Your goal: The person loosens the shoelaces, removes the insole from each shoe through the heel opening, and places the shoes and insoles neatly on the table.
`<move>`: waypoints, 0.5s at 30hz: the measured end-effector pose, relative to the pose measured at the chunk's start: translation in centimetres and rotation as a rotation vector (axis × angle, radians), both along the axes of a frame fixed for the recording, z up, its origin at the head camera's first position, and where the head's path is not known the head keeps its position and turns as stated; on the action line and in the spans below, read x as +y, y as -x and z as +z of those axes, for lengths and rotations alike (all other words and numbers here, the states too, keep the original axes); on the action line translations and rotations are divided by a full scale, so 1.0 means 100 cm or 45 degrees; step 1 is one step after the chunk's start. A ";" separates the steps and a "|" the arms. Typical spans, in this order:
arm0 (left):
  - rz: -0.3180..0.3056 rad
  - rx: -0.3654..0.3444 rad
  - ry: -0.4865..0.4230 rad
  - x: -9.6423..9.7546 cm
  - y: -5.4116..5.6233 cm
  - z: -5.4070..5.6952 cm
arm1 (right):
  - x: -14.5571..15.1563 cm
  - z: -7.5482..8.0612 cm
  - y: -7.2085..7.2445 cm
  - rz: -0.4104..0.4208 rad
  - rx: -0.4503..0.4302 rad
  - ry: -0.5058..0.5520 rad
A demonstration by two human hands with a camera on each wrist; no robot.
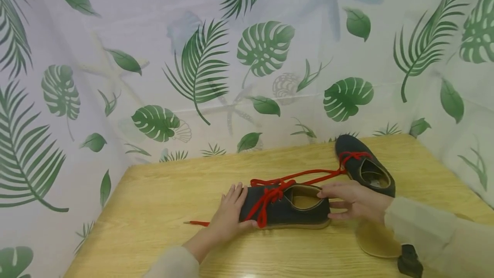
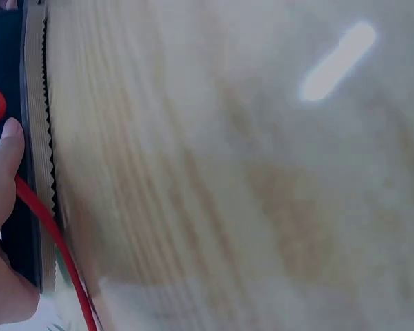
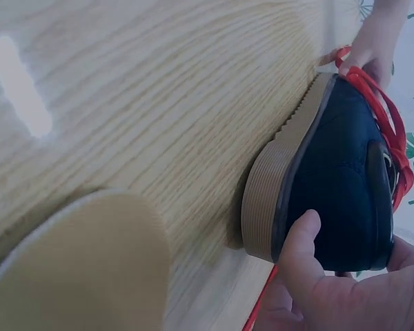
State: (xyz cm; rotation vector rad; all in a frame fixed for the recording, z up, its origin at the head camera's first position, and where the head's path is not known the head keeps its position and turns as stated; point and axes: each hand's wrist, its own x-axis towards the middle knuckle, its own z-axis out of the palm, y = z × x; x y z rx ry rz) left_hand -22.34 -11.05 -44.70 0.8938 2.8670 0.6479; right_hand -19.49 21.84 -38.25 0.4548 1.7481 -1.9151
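A dark navy shoe (image 1: 297, 211) with red laces (image 1: 270, 196) and a tan sole lies on the table, toe to the left. My left hand (image 1: 228, 216) holds its toe, fingers over the top; in the left wrist view the thumb (image 2: 10, 141) presses the side above the sole. At the heel, my right hand (image 1: 356, 200) grips the back of the shoe. The right wrist view shows that thumb (image 3: 303, 231) on the heel's side and a finger at the collar. The other fingers are partly hidden.
A second navy shoe (image 1: 364, 162) with red laces sits at the back right. A beige insole (image 1: 376, 241) lies under the right forearm, beside a small black object (image 1: 410, 261). Leaf-printed cloth (image 1: 247, 76) walls the wooden table (image 1: 166, 200) at the back and sides.
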 end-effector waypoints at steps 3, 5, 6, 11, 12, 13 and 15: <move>0.026 0.008 0.015 0.003 -0.009 -0.001 | 0.003 0.001 -0.002 0.008 -0.011 -0.004; 0.048 0.004 0.014 0.004 -0.015 -0.002 | 0.003 0.001 -0.003 0.002 -0.017 -0.047; 0.060 -0.001 0.014 0.004 -0.018 -0.003 | 0.003 0.001 -0.004 0.004 -0.017 -0.071; 0.109 -0.023 -0.026 0.005 -0.031 -0.002 | 0.005 -0.001 -0.011 0.013 -0.033 -0.083; 0.115 -0.028 -0.028 0.005 -0.033 -0.001 | 0.006 -0.001 -0.013 0.018 -0.030 -0.074; 0.119 -0.038 -0.034 0.005 -0.036 -0.001 | 0.006 -0.002 -0.014 0.021 -0.034 -0.066; 0.124 -0.047 -0.043 0.006 -0.042 0.000 | 0.007 -0.002 -0.017 0.022 -0.030 -0.060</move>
